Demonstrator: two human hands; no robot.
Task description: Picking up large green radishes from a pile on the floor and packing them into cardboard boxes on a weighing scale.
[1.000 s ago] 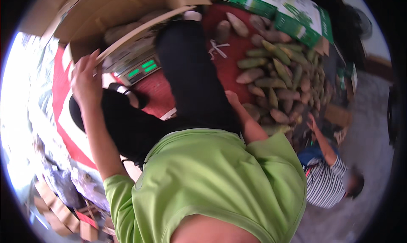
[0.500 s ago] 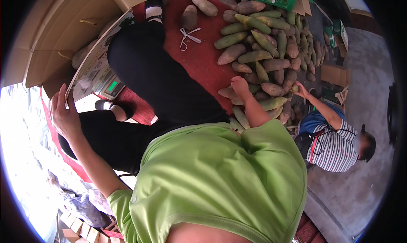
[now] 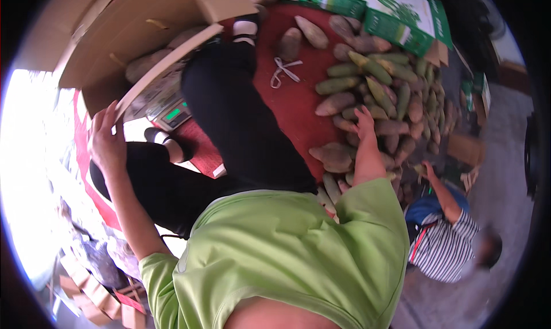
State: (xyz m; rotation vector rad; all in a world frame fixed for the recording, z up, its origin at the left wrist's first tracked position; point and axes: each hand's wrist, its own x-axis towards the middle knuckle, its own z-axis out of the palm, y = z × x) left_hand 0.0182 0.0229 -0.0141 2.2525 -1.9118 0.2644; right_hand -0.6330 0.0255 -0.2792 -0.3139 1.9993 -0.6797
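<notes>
My left hand is at the near edge of an open cardboard box, its fingers hooked over the rim. Inside the box lie several brown root vegetables, partly hidden by its wall. Beside the box and my black-trousered leg is a scale with a lit green display. My right hand reaches over a heap of long radish-like roots, green and earthy brown. Its fingers are apart, and I see nothing in them. A brown root lies just left of my right forearm.
Two loose roots and a white ribbon lie on the red floor covering. Green-and-white cartons stand behind the heap. At the right, a person in a striped shirt reaches towards it. Folded cardboard is at lower left.
My right hand has moved forward over the heap, and its fingers have spread from a closed shape. My left hand stays at the box rim. The whole view has shifted.
</notes>
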